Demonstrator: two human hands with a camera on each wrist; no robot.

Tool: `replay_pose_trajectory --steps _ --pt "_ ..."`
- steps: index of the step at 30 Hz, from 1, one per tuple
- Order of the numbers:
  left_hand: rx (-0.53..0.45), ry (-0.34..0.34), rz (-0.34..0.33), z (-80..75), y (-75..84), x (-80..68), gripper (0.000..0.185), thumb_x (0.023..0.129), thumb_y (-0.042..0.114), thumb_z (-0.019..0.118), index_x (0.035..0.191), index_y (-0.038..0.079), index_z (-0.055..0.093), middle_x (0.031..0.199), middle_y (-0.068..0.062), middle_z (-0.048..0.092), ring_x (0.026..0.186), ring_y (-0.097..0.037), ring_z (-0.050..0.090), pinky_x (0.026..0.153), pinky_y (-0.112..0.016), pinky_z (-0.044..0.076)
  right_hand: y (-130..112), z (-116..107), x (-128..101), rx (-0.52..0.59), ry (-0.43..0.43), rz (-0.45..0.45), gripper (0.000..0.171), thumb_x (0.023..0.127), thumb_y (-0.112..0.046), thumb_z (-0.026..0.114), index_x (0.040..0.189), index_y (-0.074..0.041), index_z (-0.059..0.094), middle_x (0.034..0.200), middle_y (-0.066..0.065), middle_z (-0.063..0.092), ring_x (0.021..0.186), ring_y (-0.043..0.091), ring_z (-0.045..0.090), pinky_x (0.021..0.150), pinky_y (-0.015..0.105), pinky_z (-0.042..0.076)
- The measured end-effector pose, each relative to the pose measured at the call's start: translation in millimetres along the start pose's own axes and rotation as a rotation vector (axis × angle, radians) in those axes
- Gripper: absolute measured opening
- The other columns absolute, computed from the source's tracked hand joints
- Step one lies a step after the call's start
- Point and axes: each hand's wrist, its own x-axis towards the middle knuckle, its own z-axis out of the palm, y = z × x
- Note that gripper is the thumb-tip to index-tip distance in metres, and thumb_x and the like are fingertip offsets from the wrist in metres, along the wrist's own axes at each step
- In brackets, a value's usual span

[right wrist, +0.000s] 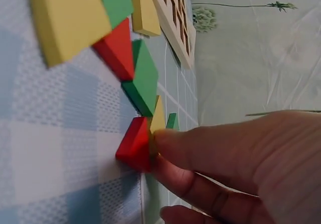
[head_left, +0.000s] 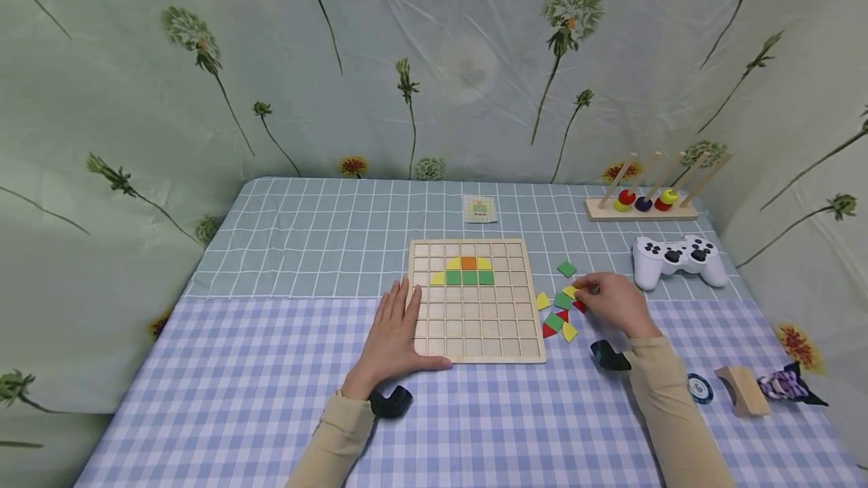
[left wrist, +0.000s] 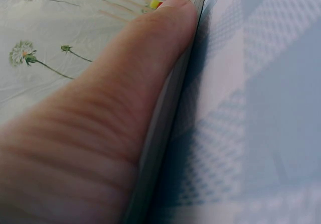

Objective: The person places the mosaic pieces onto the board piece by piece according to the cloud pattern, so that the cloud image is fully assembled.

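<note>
A wooden grid board (head_left: 475,322) lies in the middle of the table, with yellow, orange and green tiles (head_left: 469,270) set near its top. My left hand (head_left: 395,330) lies flat and open on the cloth, its thumb (left wrist: 145,78) along the board's near edge (left wrist: 168,133). To the right of the board, my right hand (head_left: 588,291) curls its fingertips (right wrist: 170,146) onto a yellow piece (right wrist: 158,117) that sits against a red triangle (right wrist: 133,143). More loose green, yellow and red pieces (head_left: 559,315) lie between that hand and the board.
A small pattern card (head_left: 480,208) lies behind the board. At the back right stands a peg rack with coloured rings (head_left: 640,205), with a white game controller (head_left: 678,258) in front of it. Near the right front lie a round token (head_left: 700,388), a wooden block (head_left: 742,390) and a purple striped toy (head_left: 787,384).
</note>
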Motion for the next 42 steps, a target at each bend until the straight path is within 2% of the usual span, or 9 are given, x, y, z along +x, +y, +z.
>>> replay_pose_trajectory --steps 6,11,18,22,26,33,38,42 --pt "-0.001 -0.016 -0.009 -0.7 0.7 -0.2 0.130 0.060 0.082 0.062 0.151 0.002 0.014 0.156 -0.019 0.003 0.143 -0.030 -0.005 0.114 -0.040 -0.002 1 -1 2 0.016 -0.020 0.005 0.024 0.084 -0.016 0.071 0.101 0.002 0.070 0.080 0.007 0.065 0.071 0.022 0.055 0.061 0.036 0.046" --pt "0.007 -0.016 -0.009 0.1 -0.7 0.1 0.131 0.060 0.083 0.061 0.151 0.003 0.013 0.156 -0.019 0.003 0.143 -0.030 -0.005 0.114 -0.039 -0.003 0 0 3 0.025 -0.015 0.026 0.024 0.084 -0.018 0.072 0.099 0.000 0.068 0.084 0.010 0.062 0.070 0.023 0.052 0.060 0.035 0.043" --pt "0.009 0.010 0.005 0.2 -1.0 -0.1 0.130 0.060 0.082 0.062 0.151 0.001 0.016 0.156 -0.020 0.006 0.143 -0.032 -0.002 0.114 -0.041 0.000 2 2 4 0.115 0.019 0.044 0.022 0.082 -0.017 0.073 0.093 -0.001 0.062 0.082 0.010 0.060 0.070 0.023 0.052 0.059 0.032 0.040" --pt "-0.001 -0.004 -0.005 -0.1 -0.3 0.1 0.130 0.060 0.082 0.062 0.151 0.002 0.014 0.156 -0.020 0.004 0.143 -0.031 -0.004 0.114 -0.040 -0.002 1 4 2 0.136 0.070 -0.006 0.020 0.082 -0.015 0.073 0.090 -0.001 0.059 0.080 0.010 0.060 0.064 0.021 0.050 0.055 0.030 0.039" --pt "0.003 -0.007 -0.005 -0.2 0.0 0.1 0.130 0.060 0.082 0.062 0.151 0.002 0.015 0.156 -0.020 0.004 0.143 -0.031 -0.004 0.114 -0.040 -0.001 -5 7 2 0.132 0.122 -0.042 0.019 0.085 -0.012 0.069 0.095 0.000 0.058 0.081 0.011 0.059 0.056 0.019 0.048 0.049 0.030 0.038" --pt "0.006 -0.011 -0.006 0.0 -1.5 0.4 0.130 0.060 0.082 0.062 0.151 0.003 0.014 0.156 -0.019 0.003 0.143 -0.029 -0.005 0.114 -0.039 -0.003 -25 20 9 0.175 0.179 -0.123 0.020 0.090 -0.010 0.062 0.105 0.003 0.064 0.088 0.013 0.058 0.062 0.020 0.046 0.050 0.031 0.037" --pt "0.000 -0.019 -0.009 0.0 -1.2 0.8 0.130 0.061 0.082 0.061 0.152 0.004 0.012 0.156 -0.018 0.002 0.143 -0.028 -0.006 0.114 -0.038 -0.004 -41 31 14 0.244 0.195 -0.161 0.016 0.089 -0.013 0.063 0.101 -0.001 0.063 0.088 0.011 0.060 0.060 0.018 0.046 0.048 0.030 0.038" --pt "0.002 -0.021 -0.011 0.5 -1.2 0.7 0.130 0.060 0.083 0.061 0.152 0.004 0.012 0.156 -0.018 0.002 0.143 -0.028 -0.007 0.114 -0.038 -0.005 -55 37 19 0.271 0.200 -0.204 0.014 0.086 -0.015 0.068 0.093 -0.004 0.064 0.080 0.006 0.061 0.058 0.016 0.047 0.048 0.030 0.037"
